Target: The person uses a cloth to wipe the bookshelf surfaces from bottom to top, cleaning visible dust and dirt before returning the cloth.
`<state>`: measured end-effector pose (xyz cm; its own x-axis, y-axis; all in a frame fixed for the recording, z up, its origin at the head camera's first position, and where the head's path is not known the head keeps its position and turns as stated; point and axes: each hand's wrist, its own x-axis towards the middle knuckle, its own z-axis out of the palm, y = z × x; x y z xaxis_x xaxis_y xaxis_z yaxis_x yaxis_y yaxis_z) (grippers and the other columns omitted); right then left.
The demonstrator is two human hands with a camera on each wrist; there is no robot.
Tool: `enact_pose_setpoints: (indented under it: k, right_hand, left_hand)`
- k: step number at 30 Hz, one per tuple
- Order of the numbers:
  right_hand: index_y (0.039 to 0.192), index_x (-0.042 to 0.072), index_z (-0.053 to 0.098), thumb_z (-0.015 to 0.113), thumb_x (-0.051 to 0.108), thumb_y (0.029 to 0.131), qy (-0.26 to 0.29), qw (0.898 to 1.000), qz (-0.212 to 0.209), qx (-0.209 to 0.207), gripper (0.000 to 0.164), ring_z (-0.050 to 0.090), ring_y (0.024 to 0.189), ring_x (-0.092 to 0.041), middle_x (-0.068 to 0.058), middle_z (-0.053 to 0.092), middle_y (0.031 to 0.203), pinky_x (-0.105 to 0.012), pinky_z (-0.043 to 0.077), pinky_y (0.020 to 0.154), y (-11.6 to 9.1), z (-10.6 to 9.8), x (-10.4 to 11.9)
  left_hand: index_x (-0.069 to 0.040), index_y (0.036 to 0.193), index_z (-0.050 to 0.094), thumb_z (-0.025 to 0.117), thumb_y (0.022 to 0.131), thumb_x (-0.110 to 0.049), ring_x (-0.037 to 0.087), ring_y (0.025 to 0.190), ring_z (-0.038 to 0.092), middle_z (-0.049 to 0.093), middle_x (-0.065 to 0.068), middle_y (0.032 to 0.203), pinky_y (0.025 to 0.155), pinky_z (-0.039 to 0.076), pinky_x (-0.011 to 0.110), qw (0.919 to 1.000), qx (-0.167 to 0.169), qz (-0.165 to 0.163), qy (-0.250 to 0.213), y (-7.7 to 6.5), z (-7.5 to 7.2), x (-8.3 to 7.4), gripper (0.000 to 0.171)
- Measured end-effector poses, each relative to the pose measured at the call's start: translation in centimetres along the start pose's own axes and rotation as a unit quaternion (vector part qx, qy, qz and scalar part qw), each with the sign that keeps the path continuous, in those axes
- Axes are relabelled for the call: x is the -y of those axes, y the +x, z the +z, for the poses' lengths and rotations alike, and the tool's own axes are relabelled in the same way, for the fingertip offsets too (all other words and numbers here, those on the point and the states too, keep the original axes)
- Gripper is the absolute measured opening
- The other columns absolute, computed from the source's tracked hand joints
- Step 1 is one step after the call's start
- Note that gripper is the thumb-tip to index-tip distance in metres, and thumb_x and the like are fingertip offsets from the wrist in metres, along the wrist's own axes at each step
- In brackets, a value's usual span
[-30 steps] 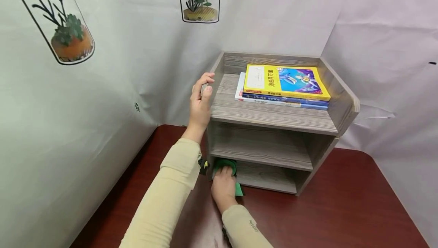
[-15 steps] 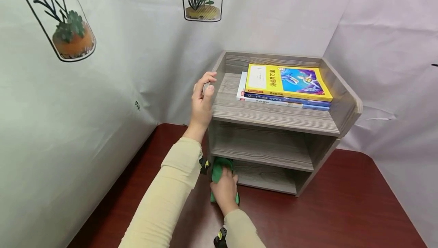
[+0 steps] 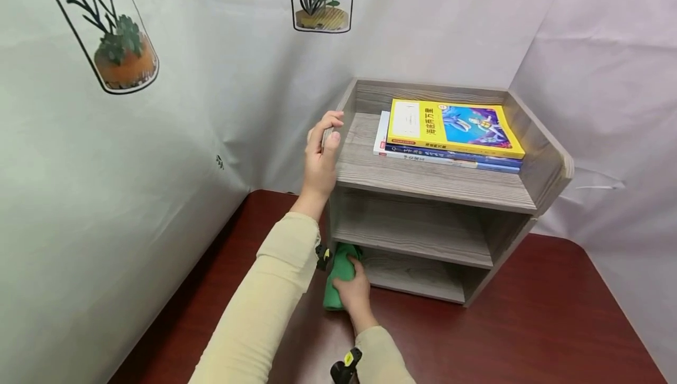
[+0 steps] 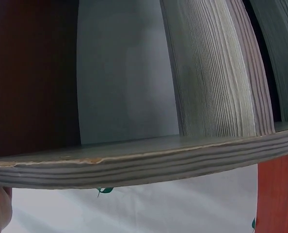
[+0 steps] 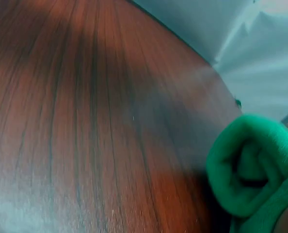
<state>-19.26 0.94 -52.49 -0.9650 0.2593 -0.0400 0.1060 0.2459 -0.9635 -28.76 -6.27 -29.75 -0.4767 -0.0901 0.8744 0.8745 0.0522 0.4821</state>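
My left hand [image 3: 320,160] grips the upper left side of a grey wood-grain shelf unit [image 3: 433,187], fingers over the panel's edge. In the left wrist view the panel edge [image 4: 149,167] crosses the picture, with a bit of the hand at lower left. Low down, my right hand [image 3: 357,291] holds a green cloth [image 3: 336,290] at the left end of the bottom compartment. The cloth's far end is inside the compartment and its near end sticks out over the table. The right wrist view shows the cloth rolled into a tube [image 5: 248,165].
A stack of books [image 3: 455,131], yellow one uppermost, lies on the shelf's top. The unit stands on a dark red table [image 3: 529,325]. White wall sheets [image 3: 185,137] printed with plants close in behind and to the left. Black wrist cameras [image 3: 346,366] sit on both sleeves.
The right hand has drawn the cloth partly out of the bottom compartment toward the front and shifted its hold to the cloth's right side. The left hand keeps its place on the panel.
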Motion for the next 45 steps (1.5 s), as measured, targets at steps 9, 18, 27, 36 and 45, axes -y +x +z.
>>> enact_pose_setpoints:
  k: [9, 18, 27, 36, 45]
  right_hand:
    - [0.136, 0.003, 0.042, 0.058, -0.004, 0.075, 0.107, 0.993, 0.041, 0.017, 0.063, 0.051, 0.092, -0.030, -0.026, 0.044, 0.127, -0.034, 0.044, 0.063, -0.1, -0.7, -0.5]
    - [0.136, 0.000, 0.042, 0.056, -0.003, 0.075, 0.131, 0.991, 0.035, 0.018, 0.062, 0.051, 0.093, -0.027, -0.023, 0.048, 0.124, -0.033, 0.044, 0.066, -0.1, -1.1, 0.7]
    - [0.122, -0.003, 0.053, 0.055, -0.005, 0.073, 0.172, 0.985, -0.002, 0.013, 0.049, 0.055, 0.072, -0.017, -0.016, 0.058, 0.097, -0.030, 0.048, 0.057, -0.6, -1.5, 4.3]
    - [0.125, -0.008, 0.051, 0.059, -0.001, 0.072, 0.081, 0.993, -0.086, -0.007, 0.054, 0.047, 0.072, -0.016, -0.017, 0.055, 0.097, -0.027, 0.043, 0.058, -1.0, -1.3, 4.9]
    - [0.121, -0.003, 0.058, 0.063, 0.004, 0.071, -0.047, 0.985, -0.162, -0.035, 0.051, 0.042, 0.086, -0.025, -0.012, 0.050, 0.101, -0.036, 0.041, 0.070, -1.0, -1.1, 4.6]
  left_hand:
    - [0.001, 0.102, 0.051, 0.038, 0.092, -0.017, 0.025, 0.117, 0.038, 0.053, 0.017, 0.123, 0.096, 0.025, 0.035, 0.9999, 0.009, -0.002, 0.012, -0.1, 0.7, -1.2, 0.025]
    - [-0.003, 0.102, 0.053, 0.037, 0.092, -0.023, 0.020, 0.116, 0.039, 0.054, 0.012, 0.122, 0.096, 0.025, 0.035, 0.9998, 0.005, 0.004, 0.019, -0.1, 0.7, -0.2, 0.027]
    - [-0.003, 0.102, 0.052, 0.036, 0.090, -0.025, 0.019, 0.117, 0.039, 0.054, 0.011, 0.123, 0.096, 0.025, 0.035, 0.9997, 0.005, -0.011, 0.023, 0.2, 0.3, 0.0, 0.029]
    - [-0.003, 0.102, 0.051, 0.035, 0.091, -0.025, 0.020, 0.117, 0.039, 0.054, 0.011, 0.123, 0.096, 0.024, 0.034, 0.9996, 0.011, -0.005, 0.027, 0.2, 0.0, 0.1, 0.029]
    - [0.000, 0.101, 0.052, 0.037, 0.090, -0.017, 0.022, 0.115, 0.040, 0.054, 0.017, 0.122, 0.095, 0.024, 0.033, 0.9999, 0.002, 0.001, 0.012, 0.3, 0.1, -0.2, 0.026]
